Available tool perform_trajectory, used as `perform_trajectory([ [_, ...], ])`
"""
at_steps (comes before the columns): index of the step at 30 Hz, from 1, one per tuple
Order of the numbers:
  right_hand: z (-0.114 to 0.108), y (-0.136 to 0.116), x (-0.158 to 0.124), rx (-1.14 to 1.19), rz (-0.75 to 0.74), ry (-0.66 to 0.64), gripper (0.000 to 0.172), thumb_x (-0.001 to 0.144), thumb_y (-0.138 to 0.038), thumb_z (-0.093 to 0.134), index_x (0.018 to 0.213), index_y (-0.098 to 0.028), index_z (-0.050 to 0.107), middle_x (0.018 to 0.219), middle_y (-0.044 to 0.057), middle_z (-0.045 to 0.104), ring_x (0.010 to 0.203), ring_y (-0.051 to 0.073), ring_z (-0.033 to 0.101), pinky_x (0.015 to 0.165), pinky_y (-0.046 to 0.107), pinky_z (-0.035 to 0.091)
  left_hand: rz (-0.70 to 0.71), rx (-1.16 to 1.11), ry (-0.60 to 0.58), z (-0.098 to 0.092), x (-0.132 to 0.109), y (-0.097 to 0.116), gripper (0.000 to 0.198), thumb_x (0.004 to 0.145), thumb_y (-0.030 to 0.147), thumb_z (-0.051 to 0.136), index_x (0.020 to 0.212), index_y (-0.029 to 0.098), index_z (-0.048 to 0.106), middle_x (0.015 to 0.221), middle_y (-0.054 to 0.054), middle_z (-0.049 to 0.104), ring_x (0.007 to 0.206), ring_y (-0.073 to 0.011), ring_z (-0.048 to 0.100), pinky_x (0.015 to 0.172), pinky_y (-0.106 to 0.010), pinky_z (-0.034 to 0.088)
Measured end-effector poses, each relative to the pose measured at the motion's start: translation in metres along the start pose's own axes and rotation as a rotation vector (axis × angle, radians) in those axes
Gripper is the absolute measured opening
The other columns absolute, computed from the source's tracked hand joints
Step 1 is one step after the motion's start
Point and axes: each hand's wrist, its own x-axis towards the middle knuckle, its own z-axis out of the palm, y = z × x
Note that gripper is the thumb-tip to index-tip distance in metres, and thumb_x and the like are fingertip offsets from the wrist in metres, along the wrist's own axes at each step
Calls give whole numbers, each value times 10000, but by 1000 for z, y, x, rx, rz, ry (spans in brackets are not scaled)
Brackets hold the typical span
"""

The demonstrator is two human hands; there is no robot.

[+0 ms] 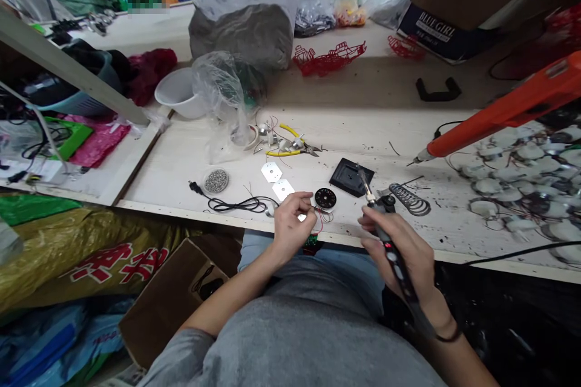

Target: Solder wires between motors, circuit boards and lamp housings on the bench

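My right hand (406, 248) is wrapped round a soldering iron (394, 257) with a dark handle and a small red display. Its metal tip points up and away, over a square black tray (347, 175). My left hand (293, 224) is closed in a pinch at the table's near edge. What sits between its fingers is too small to make out. Thin red wires (323, 217) run beside those fingertips, and a green circuit board (312, 242) hangs just below the edge. A round black disc (325, 198) lies just right of my left hand. White plates (271, 172) lie beyond it.
A black cord with plug (231, 203) and a dish of metal wool (216, 181) lie left. Yellow-handled cutters (290, 148) rest further back. A coiled wire stand (411, 198), an orange electric screwdriver (499, 109) and a pile of white motor-like parts (521, 181) occupy the right.
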Motion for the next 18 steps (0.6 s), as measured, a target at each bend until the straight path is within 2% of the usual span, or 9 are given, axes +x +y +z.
perform_trajectory([
  [3, -16, -12, -11, 125, 64, -4, 465, 979, -186, 558, 1436, -264, 590, 870, 41, 644, 745, 176, 629, 644, 305, 548, 36, 36, 4, 0, 0, 1, 154, 769, 71, 606, 682, 195, 577, 1000, -80, 751, 951, -213, 741, 753, -327, 612],
  [7, -21, -20, -22, 210, 103, -18, 430, 971, -157, 528, 1363, -277, 657, 770, 17, 638, 662, 157, 624, 553, 272, 510, 68, 67, 0, 0, 0, 1, 147, 773, 66, 609, 698, 192, 599, 983, -80, 748, 931, -205, 741, 764, -323, 612],
  [14, -12, -22, -31, 149, 106, -59, 361, 958, -140, 560, 1281, -235, 690, 815, 29, 708, 685, 158, 679, 574, 264, 544, 100, 103, 16, 2, -1, 0, 123, 787, 79, 611, 727, 186, 625, 999, -94, 749, 935, -200, 741, 742, -299, 613],
  [18, -9, -23, -28, 70, 87, -106, 359, 948, -125, 588, 1285, -223, 665, 972, 52, 765, 829, 168, 741, 704, 253, 604, 108, 117, 15, 2, -2, 1, 133, 786, 67, 607, 729, 188, 614, 1018, -96, 754, 942, -203, 740, 747, -306, 616],
])
